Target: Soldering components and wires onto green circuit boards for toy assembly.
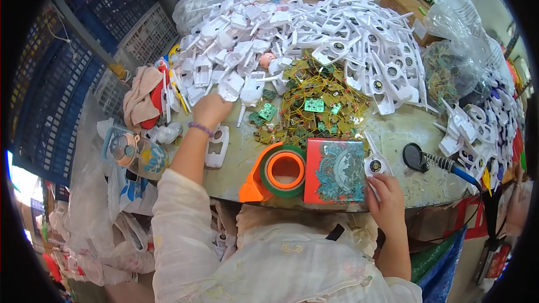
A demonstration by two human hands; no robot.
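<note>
My left hand (212, 113), with a purple bracelet at its wrist, reaches to the near edge of the white heap. Its fingers close on the rim of a white plastic shell (230, 86); the fingertips are partly hidden. My right hand (387, 197) is by the table's front edge. Its thumb and fingers grip the lower end of a white plastic shell with a round speaker (376, 165), whose narrow stem points away from me. Beside that hand lies a red box with a teal patterned top (340, 169). A loose white frame (217, 147) rests below my left hand.
White shells (247, 28) are heaped across the back, speaker shells (393, 67) at right. Green circuit boards with yellow wires (320, 101) pile up centrally. An orange tape dispenser (275, 171) stands in front. A soldering iron (463, 174) lies right; a jar (135, 154) stands left.
</note>
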